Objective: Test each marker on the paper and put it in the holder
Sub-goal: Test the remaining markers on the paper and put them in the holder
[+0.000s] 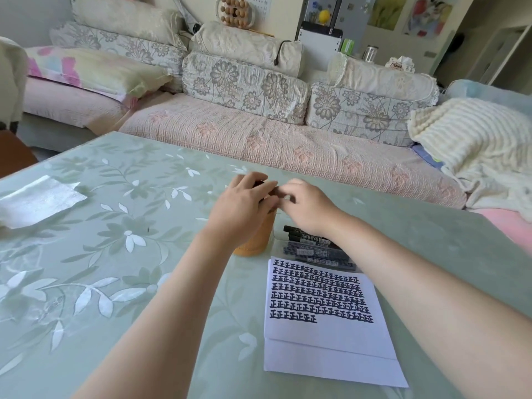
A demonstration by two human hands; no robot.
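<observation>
A tan cylindrical holder (259,240) stands on the table, mostly hidden behind my left hand (244,205), whose fingers wrap over its top and the dark marker ends poking out. My right hand (305,205) hovers just right of the holder's top, fingers curled near a dark marker tip; whether it grips one is unclear. Several black markers (313,249) lie in a pile right of the holder. White paper (325,326) covered in rows of black written characters lies in front of the pile.
The table (115,254) has a pale green floral cover. A sheet of clear plastic (34,200) lies at the far left. A sofa (259,139) with cushions runs behind the table, and a cream blanket (475,145) is at the right.
</observation>
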